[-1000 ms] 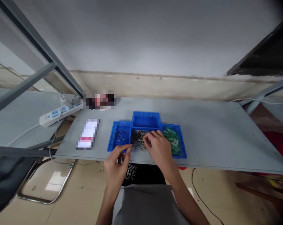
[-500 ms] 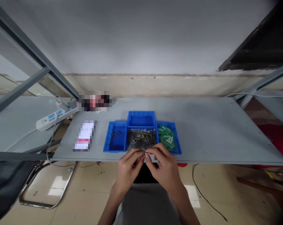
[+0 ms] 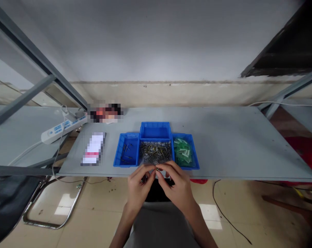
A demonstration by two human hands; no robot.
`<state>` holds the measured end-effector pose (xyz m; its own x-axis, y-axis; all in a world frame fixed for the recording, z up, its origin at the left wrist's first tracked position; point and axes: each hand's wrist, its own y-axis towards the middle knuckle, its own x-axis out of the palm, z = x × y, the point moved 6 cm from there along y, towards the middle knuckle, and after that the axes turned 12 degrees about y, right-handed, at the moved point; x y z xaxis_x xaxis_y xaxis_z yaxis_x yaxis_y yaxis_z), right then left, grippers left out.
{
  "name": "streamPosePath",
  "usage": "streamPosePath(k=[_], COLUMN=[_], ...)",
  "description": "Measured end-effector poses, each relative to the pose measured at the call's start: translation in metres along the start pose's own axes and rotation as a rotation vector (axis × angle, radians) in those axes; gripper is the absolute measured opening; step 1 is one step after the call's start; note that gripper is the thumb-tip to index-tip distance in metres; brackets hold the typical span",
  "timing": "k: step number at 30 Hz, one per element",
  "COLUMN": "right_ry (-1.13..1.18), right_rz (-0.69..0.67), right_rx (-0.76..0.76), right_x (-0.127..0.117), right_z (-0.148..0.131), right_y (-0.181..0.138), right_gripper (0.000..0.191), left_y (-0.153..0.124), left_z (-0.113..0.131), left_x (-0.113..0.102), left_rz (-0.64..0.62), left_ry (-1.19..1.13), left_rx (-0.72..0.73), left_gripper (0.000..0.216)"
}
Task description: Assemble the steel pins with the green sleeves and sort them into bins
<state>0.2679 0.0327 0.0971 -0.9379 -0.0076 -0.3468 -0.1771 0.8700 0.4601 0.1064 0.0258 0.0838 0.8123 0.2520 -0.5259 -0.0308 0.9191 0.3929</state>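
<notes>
Blue plastic in the head view: a middle bin (image 3: 156, 140) of loose metal pins (image 3: 156, 151). The right hand (image 3: 178, 184), over those pins a second ago, now meets the left hand (image 3: 137, 186) just in front of that bin — both pinching a small metallic piece (image 3: 157, 169), mostly hidden. Picking out has seemingly given way to two-handed handling.

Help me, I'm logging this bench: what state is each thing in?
Left hand: pinching metal piece
Right hand: pinching it too
Left bin: open, few pins
Middle bin: open, many pins
Right bin: open, pale pieces inside
Back bin: open
Phone: screen lit
Power strip: plug inserted
</notes>
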Motion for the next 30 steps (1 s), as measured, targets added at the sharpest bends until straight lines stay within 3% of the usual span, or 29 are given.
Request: streamPosePath(k=[11, 14, 17, 23, 30], right_ry=[-0.006, -0.096, -0.19, -0.378, -0.528], right_rz=[0.056, 0.05, 0.016, -0.2, -0.351], right_rx=[0.036, 0.012, -0.001, 0.082, 0.126], right_x=[-0.005, -0.007, -0.003, 0.033, 0.078], right_z=[0.012, 0.014, 0.016, 0.03, 0.048], right_y=[0.001, 0.004, 0.013, 0.048, 0.07], right_gripper=[0.022, 0.018, 0.015, 0.019, 0.015], left_y=[0.011, 0.012, 0.014, 0.022, 0.016], left_z=[-0.005, -0.007, -0.015, -0.044, -0.044], left_x=[0.001, -0.015, -0.043, -0.082, -0.076], left_rz=[-0.012, 0.049, 0.188, 0.358, 0.34], left_ry=[0.047, 0.115, 0.224, 0.555, 0.482], left_rx=[0.027, 0.027, -0.012, -0.178, -0.166], left_gripper=[0.011, 0.01, 0.012, 0.016, 0.015])
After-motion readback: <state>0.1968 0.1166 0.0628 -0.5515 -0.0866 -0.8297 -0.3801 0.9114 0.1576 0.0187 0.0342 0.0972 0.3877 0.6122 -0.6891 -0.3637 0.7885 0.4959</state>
